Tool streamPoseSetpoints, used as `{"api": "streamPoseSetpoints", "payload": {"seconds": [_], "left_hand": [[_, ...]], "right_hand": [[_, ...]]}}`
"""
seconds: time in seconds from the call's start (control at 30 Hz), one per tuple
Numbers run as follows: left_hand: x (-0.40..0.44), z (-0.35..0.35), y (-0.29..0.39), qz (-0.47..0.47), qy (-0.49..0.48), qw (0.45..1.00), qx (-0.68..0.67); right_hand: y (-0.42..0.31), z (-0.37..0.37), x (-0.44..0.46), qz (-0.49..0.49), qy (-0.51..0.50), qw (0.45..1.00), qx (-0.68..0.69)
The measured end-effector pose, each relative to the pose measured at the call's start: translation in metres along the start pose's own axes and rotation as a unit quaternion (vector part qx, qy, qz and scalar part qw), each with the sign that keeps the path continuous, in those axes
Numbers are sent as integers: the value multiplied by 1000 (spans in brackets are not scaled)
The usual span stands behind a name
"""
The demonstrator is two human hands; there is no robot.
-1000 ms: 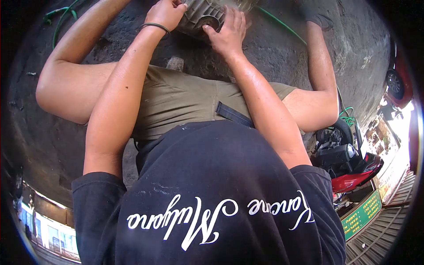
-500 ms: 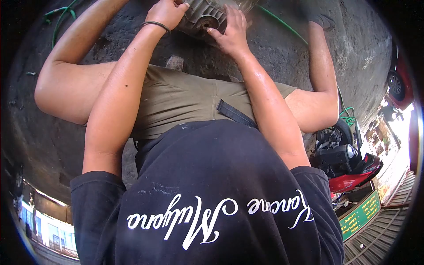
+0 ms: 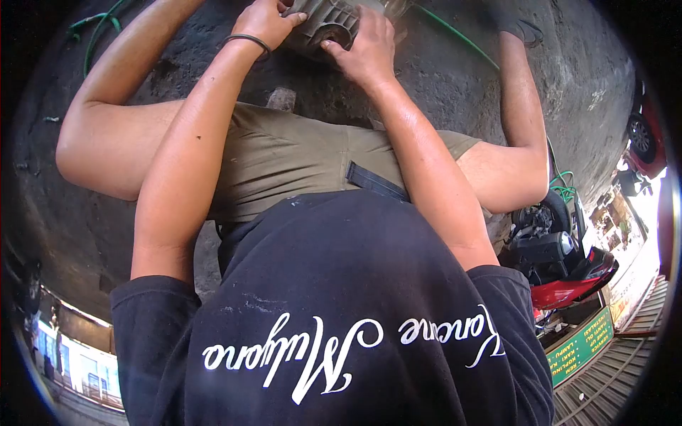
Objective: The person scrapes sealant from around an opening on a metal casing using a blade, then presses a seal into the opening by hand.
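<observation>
A ribbed, grey metal gearbox housing point(image 3: 335, 14) lies on the ground at the top of the view, its far part cut off by the frame edge. My left hand point(image 3: 264, 23) grips its left side, thumb over the edge, with the other fingers partly hidden. On the opposite side, my right hand point(image 3: 368, 51) lies with its fingers over the ribs. Its thumb touches the rim of a round opening in the near face. Both hands are closed on the housing.
A small block point(image 3: 282, 99) lies on the dark floor point(image 3: 440, 92) between my legs. Green hose point(image 3: 455, 35) runs beyond my right hand, and more hose point(image 3: 99, 25) lies at upper left. A red and black motorcycle point(image 3: 561, 263) stands at right.
The housing has tilted or turned slightly. My right hand has moved a little to the left with it, and my left thumb reaches further over the edge.
</observation>
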State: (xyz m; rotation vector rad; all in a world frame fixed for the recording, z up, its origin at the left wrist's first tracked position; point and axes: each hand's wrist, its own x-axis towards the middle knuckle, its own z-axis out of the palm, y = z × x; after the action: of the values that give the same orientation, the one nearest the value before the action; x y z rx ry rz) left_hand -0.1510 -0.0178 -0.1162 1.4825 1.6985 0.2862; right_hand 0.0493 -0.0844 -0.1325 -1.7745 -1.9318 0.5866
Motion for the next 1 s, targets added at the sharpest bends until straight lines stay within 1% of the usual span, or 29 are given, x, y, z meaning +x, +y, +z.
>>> {"api": "streamPoseSetpoints", "payload": {"seconds": [0.07,0.13,0.2,0.27,0.5,0.57,0.67,0.73,0.77,0.87,0.9,0.97,1.0], "left_hand": [[1,1,-2,-4,-5,1000,-12],[2,3,-5,15,10,1000,-14],[2,3,-6,11,3,1000,-11],[4,2,-5,9,1,1000,-7],[-1,0,1,-11,2,1000,-22],[-1,2,2,-13,2,1000,-23],[-2,2,2,-11,-2,1000,-20],[-2,1,2,15,22,1000,10],[-1,0,2,16,25,1000,10],[1,1,1,2,1,1000,-8],[0,2,1,1,0,1000,-8],[0,1,2,3,8,1000,-4],[2,-1,3,5,13,1000,-4]], "right_hand": [[7,-6,9,54,-108,993,-10],[10,-9,11,44,-108,993,1],[10,-9,9,37,-109,993,9],[4,-4,10,59,-102,992,-32],[0,-5,12,41,-97,994,-22],[-10,-2,11,95,-86,990,-58],[1,-5,9,78,-92,992,-34],[4,-5,9,64,-93,994,-9],[9,2,10,62,-92,994,-9],[22,12,9,10,-53,998,-45],[26,10,7,11,-54,997,-45],[32,0,6,-44,-82,995,-44],[34,-1,9,-40,-94,995,-3]]}}
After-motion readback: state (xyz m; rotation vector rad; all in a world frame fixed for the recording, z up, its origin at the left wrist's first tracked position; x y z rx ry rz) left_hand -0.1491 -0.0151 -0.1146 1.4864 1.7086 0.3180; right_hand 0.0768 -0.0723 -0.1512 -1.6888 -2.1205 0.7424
